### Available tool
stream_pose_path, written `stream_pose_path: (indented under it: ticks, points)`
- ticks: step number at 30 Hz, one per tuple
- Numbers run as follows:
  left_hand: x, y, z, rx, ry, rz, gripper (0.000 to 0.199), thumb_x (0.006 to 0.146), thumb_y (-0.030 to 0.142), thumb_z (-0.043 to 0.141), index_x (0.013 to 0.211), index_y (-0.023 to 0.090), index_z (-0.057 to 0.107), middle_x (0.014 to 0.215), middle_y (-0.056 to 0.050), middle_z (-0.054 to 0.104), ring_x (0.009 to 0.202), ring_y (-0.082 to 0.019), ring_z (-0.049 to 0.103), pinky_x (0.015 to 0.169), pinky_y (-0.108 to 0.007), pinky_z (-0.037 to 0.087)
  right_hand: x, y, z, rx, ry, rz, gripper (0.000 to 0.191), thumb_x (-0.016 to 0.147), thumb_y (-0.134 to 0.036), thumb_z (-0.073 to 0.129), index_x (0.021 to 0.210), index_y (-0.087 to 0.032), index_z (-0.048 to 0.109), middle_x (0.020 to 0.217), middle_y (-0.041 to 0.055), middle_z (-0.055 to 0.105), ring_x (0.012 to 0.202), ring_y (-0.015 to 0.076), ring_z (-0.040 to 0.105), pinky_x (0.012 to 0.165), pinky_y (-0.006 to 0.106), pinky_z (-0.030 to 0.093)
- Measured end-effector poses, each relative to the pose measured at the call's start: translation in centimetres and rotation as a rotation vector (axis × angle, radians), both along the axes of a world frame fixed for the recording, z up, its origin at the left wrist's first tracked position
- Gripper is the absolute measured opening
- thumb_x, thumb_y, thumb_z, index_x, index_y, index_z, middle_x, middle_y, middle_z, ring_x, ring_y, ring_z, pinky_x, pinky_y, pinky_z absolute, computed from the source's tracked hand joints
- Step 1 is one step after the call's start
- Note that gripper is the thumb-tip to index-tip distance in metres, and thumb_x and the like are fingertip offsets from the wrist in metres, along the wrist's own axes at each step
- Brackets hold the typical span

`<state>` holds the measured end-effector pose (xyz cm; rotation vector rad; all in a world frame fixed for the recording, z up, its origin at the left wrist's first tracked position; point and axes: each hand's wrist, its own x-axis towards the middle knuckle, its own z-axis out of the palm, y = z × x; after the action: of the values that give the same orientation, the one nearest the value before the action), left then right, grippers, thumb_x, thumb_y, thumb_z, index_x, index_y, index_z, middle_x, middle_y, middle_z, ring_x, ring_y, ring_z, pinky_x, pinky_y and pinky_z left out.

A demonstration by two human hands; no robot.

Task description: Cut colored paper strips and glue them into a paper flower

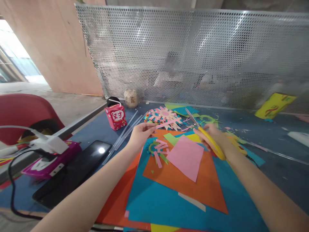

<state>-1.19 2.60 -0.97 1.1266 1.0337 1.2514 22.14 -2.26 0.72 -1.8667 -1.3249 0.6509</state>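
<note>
My left hand [141, 134] pinches one end of a narrow pink paper strip [170, 122], which points right toward the scissors. My right hand [218, 137] is wrapped round the yellow handles of a pair of scissors [212, 144], blades aimed up and left, apart from the strip. Below both hands lies a pink paper sheet [187, 158] on an orange sheet [164, 177] and a larger blue sheet [149, 201]. Short cut pink strips [158, 158] lie beside a small blue-green paper rosette [151, 147]. Behind my hands sits a layered paper flower [165, 113] in pink and other colours.
Clear glue sticks [126, 132], a red drink box [116, 116], a phone [77, 174] and a purple power strip [51, 166] are on the left. A yellow glue gun [236, 144] and yellow packet [275, 105] lie right. A perforated metal screen [145, 48] borders the back.
</note>
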Motion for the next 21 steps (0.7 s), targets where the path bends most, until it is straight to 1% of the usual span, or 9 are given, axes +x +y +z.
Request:
stream_pose_path:
  ticks: [3, 5, 7, 9, 12, 16, 21]
  points:
    - [-0.2, 0.0, 0.4, 0.030, -0.041, 0.033, 0.020, 0.058, 0.022, 0.077, 0.073, 0.013, 0.066, 0.059, 0.001, 0.063, 0.057, -0.009, 0.059, 0.053, -0.019, 0.044, -1.3, -1.4, 0.3, -0.053, 0.112, 0.230, 0.051, 0.069, -0.065, 0.054, 0.084, -0.027, 0.025, 0.048, -0.0126, 0.044, 0.027, 0.0074, 0.032, 0.029, 0.021, 0.028]
    - [-0.3, 0.1, 0.7, 0.047, -0.078, 0.063, 0.021, 0.057, 0.021, 0.077, 0.073, 0.013, 0.066, 0.059, 0.001, 0.063, 0.056, -0.008, 0.058, 0.053, -0.019, 0.044, -2.0, -2.2, 0.4, -0.064, 0.166, 0.376, 0.050, 0.069, -0.061, 0.058, 0.083, -0.027, 0.025, 0.047, -0.0144, 0.042, 0.027, 0.0064, 0.031, 0.029, 0.018, 0.025]
    - [-0.5, 0.2, 0.9, 0.055, -0.119, 0.094, 0.022, 0.057, 0.021, 0.077, 0.073, 0.013, 0.065, 0.060, 0.002, 0.064, 0.055, -0.007, 0.058, 0.054, -0.019, 0.045, -2.5, -2.8, 0.5, -0.044, 0.204, 0.467, 0.047, 0.070, -0.054, 0.060, 0.082, -0.027, 0.024, 0.046, -0.0160, 0.039, 0.028, 0.0046, 0.030, 0.030, 0.016, 0.022]
    - [-0.7, 0.3, 1.0, 0.053, -0.157, 0.119, 0.023, 0.057, 0.021, 0.077, 0.074, 0.013, 0.064, 0.060, 0.002, 0.064, 0.055, -0.007, 0.058, 0.053, -0.018, 0.044, -2.8, -3.0, 0.6, -0.031, 0.208, 0.483, 0.046, 0.071, -0.050, 0.062, 0.082, -0.026, 0.024, 0.045, -0.0167, 0.039, 0.028, 0.0034, 0.028, 0.032, 0.015, 0.021]
    - [-0.8, 0.2, 1.2, 0.038, -0.208, 0.123, 0.023, 0.057, 0.019, 0.077, 0.075, 0.012, 0.064, 0.061, 0.002, 0.064, 0.056, -0.006, 0.059, 0.051, -0.016, 0.043, -3.1, -3.1, 0.6, -0.070, 0.176, 0.465, 0.045, 0.071, -0.049, 0.062, 0.082, -0.026, 0.025, 0.045, -0.0169, 0.037, 0.028, 0.0032, 0.028, 0.031, 0.016, 0.018]
    - [-0.4, -0.3, 1.2, -0.001, -0.259, 0.050, 0.022, 0.058, 0.016, 0.077, 0.075, 0.011, 0.065, 0.064, 0.000, 0.067, 0.059, -0.008, 0.063, 0.054, -0.017, 0.047, -3.4, -3.1, 0.2, -0.087, 0.181, 0.458, 0.041, 0.073, -0.047, 0.062, 0.082, -0.025, 0.027, 0.049, -0.0156, 0.041, 0.029, 0.0022, 0.030, 0.031, 0.016, 0.020]
    - [0.3, -1.0, 1.4, -0.055, -0.284, -0.034, 0.017, 0.060, 0.010, 0.076, 0.072, 0.011, 0.065, 0.064, -0.002, 0.068, 0.059, -0.009, 0.065, 0.055, -0.018, 0.049, -3.6, -3.1, -0.1, -0.106, 0.228, 0.445, 0.043, 0.073, -0.047, 0.063, 0.084, -0.026, 0.027, 0.050, -0.0157, 0.042, 0.029, 0.0026, 0.030, 0.031, 0.017, 0.021]
